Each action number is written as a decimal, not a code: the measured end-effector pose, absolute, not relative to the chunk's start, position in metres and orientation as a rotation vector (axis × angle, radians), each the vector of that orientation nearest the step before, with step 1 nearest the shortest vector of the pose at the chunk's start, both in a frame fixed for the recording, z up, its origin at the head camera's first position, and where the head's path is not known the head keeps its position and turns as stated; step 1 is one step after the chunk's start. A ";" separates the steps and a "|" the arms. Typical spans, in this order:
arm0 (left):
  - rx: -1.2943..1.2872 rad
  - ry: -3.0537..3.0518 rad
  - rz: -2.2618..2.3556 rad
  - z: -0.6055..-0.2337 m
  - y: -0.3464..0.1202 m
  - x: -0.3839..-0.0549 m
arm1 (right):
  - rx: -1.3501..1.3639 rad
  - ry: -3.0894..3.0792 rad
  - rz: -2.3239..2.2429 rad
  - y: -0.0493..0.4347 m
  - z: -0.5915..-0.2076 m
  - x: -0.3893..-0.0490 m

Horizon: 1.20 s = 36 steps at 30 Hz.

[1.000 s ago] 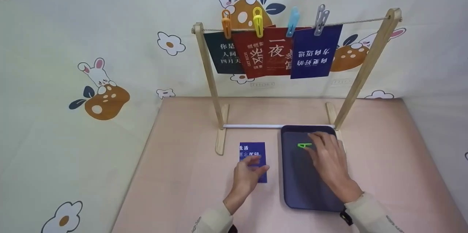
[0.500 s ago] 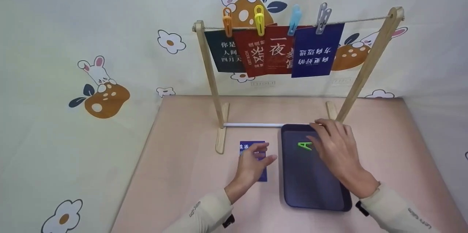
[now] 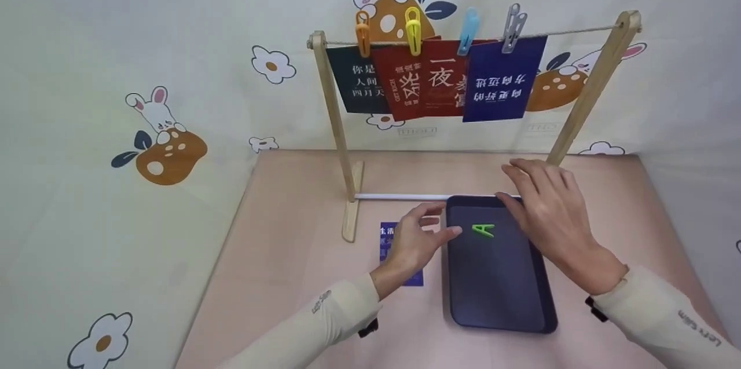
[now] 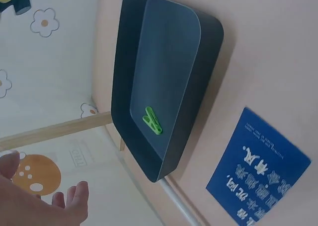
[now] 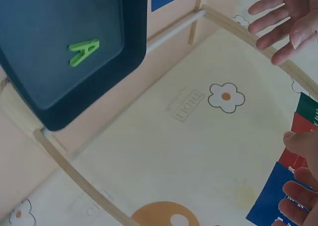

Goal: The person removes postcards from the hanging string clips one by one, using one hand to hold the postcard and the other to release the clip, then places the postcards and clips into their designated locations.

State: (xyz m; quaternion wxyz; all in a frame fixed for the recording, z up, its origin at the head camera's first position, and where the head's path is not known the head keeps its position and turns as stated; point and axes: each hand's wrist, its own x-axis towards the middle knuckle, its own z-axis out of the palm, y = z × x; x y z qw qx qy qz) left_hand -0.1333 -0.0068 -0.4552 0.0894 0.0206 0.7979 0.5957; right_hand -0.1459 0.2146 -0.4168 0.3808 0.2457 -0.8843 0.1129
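My left hand is held with fingers loosely bent and thumb apart, between the blue card and the tray's left edge; it grips nothing. It partly hides that card in the head view. My right hand, likewise holding nothing, hovers over the far right corner of the dark blue tray. Inside the tray lies a green clothespin on its side, plainly visible in the left wrist view too. White characters cover the blue card, which lies flat on the table left of the tray.
Behind the tray stands a wooden frame with a cord. Several cards hang overlapping there: dark green, red and blue. Orange, yellow, light blue and grey clothespins pinch them.
My right hand has moved away from the green clothespin, up and to the right. My left hand has shifted up and right from over the blue card. The hanging cards keep their places.
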 end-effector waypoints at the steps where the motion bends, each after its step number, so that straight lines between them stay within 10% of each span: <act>1: 0.084 2.374 1.752 -0.453 -0.005 -0.135 | 0.633 -2.258 0.277 0.215 -0.414 -0.147; 36: 0.214 2.345 2.146 -0.371 0.033 -0.209 | 0.807 -2.076 -0.030 0.232 -0.306 -0.204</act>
